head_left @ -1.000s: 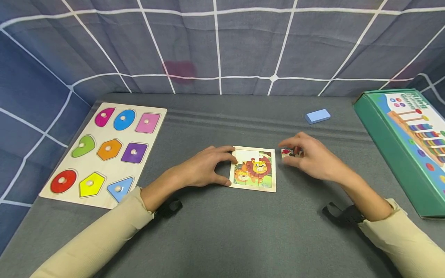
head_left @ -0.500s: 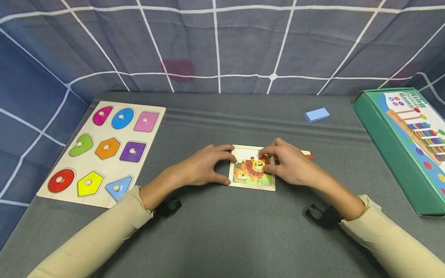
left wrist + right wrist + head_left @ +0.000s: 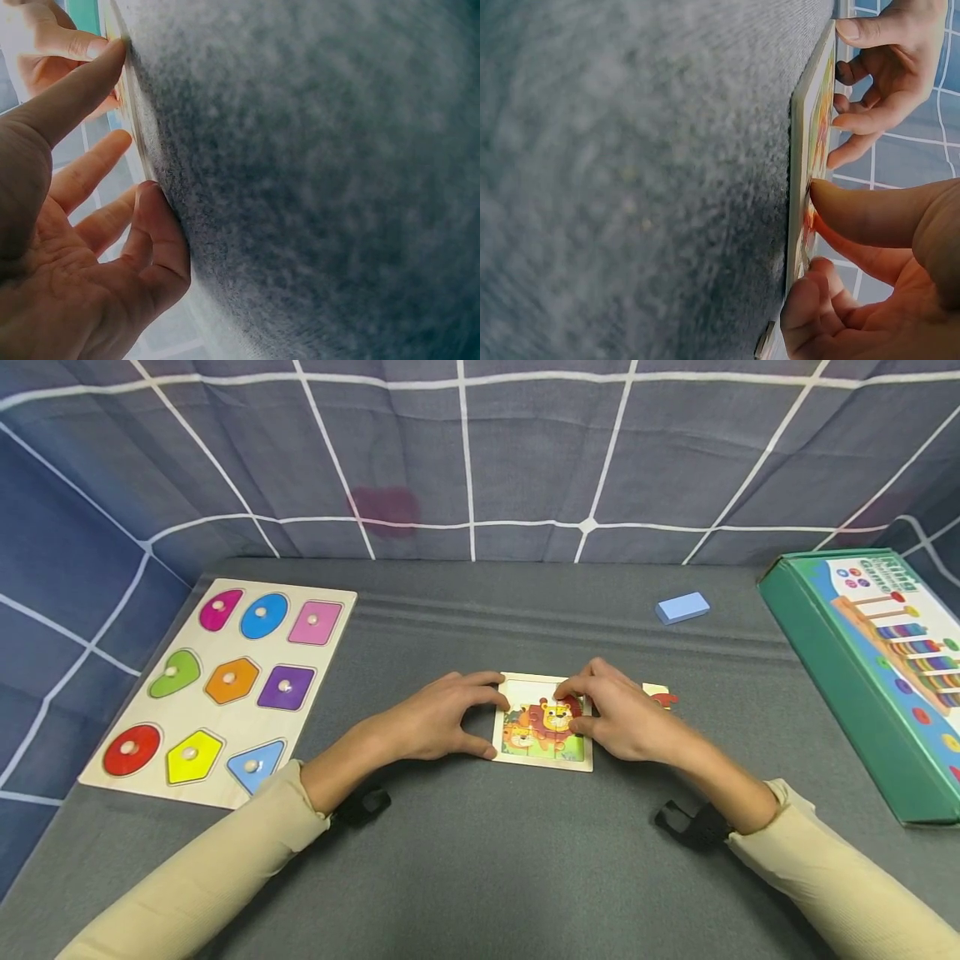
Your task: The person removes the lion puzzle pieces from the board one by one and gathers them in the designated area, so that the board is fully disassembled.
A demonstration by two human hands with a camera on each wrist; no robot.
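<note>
- Where the middle of the head view falls, just right of centre, a small wooden puzzle (image 3: 542,728) lies flat on the grey table (image 3: 480,868), its face showing a lion and a cub; a pale bare area shows in its upper left part.
- Left hand (image 3: 442,720): spread, at the puzzle's left edge. The thumb touches the lower left corner and the fingers reach the upper left corner.
- Right hand (image 3: 633,717): at the puzzle's right side, fingers bent, with thumb and fingertips over the upper right part of the picture. The right wrist view shows the thumb touching the face; whether a piece is pinched there cannot be told.
- Loose piece (image 3: 660,696): just right of the puzzle, on the table, partly covered by the right hand; pale with a red shape.
- Blue block (image 3: 682,608): right of centre in the upper half of the frame, apart from both hands.
- Shape board (image 3: 240,722): left side of the frame, carrying nine coloured shapes with knobs, in three rows.
- Box (image 3: 862,685): right edge of the frame, green-sided, with a printed toy on the lid.
- Cloth (image 3: 420,452): dark blue-grey with white grid lines, across the top and left; a reddish patch marks it left of centre.
- Sleeves (image 3: 217,860): beige, entering from both lower corners.
</note>
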